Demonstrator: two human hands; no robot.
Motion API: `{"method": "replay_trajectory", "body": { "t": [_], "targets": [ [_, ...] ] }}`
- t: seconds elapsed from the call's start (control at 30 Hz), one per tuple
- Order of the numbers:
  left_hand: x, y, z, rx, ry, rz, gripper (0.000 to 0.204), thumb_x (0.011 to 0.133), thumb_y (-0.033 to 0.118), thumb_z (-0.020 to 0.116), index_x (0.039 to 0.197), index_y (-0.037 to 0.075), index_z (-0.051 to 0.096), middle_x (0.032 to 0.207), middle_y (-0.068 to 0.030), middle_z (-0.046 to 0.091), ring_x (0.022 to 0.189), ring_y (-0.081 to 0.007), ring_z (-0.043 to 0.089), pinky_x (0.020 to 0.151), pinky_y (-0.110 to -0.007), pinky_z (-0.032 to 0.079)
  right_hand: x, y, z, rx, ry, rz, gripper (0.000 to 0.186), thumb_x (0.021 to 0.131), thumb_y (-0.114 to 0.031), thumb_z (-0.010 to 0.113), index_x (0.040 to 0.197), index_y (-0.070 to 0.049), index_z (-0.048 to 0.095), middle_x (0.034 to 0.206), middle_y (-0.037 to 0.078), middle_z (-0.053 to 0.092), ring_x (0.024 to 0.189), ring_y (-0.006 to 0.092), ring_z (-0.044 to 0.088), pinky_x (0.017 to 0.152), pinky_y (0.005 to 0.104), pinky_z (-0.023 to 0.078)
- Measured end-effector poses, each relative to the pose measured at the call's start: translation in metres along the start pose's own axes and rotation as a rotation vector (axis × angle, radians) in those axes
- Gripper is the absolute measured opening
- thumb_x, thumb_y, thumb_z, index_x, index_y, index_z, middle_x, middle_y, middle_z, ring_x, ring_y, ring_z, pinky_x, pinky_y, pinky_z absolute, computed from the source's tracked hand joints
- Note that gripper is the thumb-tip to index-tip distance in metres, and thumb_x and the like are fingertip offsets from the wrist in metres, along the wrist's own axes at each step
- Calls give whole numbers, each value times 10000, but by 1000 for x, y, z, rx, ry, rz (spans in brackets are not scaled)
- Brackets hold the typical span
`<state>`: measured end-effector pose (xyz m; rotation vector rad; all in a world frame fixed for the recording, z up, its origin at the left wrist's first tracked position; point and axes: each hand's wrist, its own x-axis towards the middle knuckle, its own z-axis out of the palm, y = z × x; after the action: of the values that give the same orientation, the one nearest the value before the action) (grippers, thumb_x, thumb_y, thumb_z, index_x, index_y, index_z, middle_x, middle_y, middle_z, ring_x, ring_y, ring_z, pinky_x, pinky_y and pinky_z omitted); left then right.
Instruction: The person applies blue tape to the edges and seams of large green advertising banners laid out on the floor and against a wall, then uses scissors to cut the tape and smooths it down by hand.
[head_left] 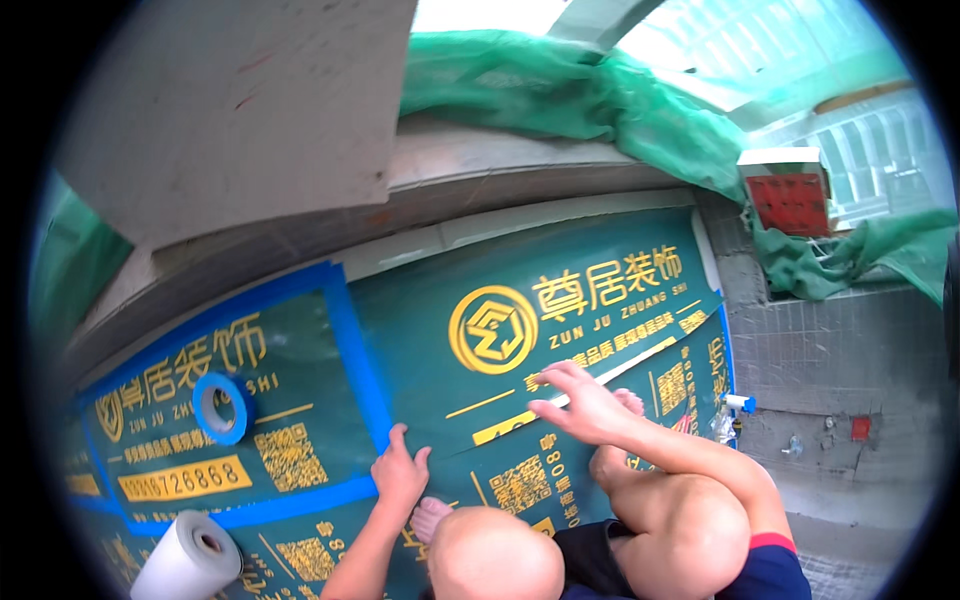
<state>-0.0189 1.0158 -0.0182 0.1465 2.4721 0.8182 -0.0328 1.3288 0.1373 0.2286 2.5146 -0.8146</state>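
Our right hand point(590, 408) has its fingers spread over the green printed sheet point(415, 320), while our left hand point(402, 474), thumb and forefinger apart, rests on it beside the blue tape strip point(362, 360). Left of both hands lie a blue tape roll point(245, 412) and, nearer us, a white roll point(175, 562).

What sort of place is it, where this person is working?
Probably a building or renovation site: green netting hangs at the bright openings, green sheeting is edged with blue tape, and the bare grey surface looks unfinished.
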Motion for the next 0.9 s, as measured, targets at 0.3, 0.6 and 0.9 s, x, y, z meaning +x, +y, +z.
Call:
{"method": "replay_trajectory", "body": {
  "t": [0.3,0.6,0.9],
  "targets": [
    [-13,-2,14,-32,68,-141,614,798,179,821,1293,111,465,904,-206,705,845,-447,682,708,-516,513,80,146,9,-246,283,383,823,898,-497,681,1540,-83,375,1570,323,275,1454,468,282,1204,563,202],
    [-14,4,20,-51,187,-86,645,733,77,855,1266,99,492,630,-72,481,575,-298,545,566,-434,425,2,364,-4,-164,578,671,817,986,-604,476,1609,-134,235,1655,243,152,1536,412,133,1231,576,99],
    [22,35,-71,466,-450,-144,720,891,416,741,1460,73,463,1054,-261,709,975,-435,688,840,-486,547,60,357,-82,-238,790,498,654,886,-372,712,1357,33,509,1557,275,285,1483,460,194,1194,647,108]
  ]
}}
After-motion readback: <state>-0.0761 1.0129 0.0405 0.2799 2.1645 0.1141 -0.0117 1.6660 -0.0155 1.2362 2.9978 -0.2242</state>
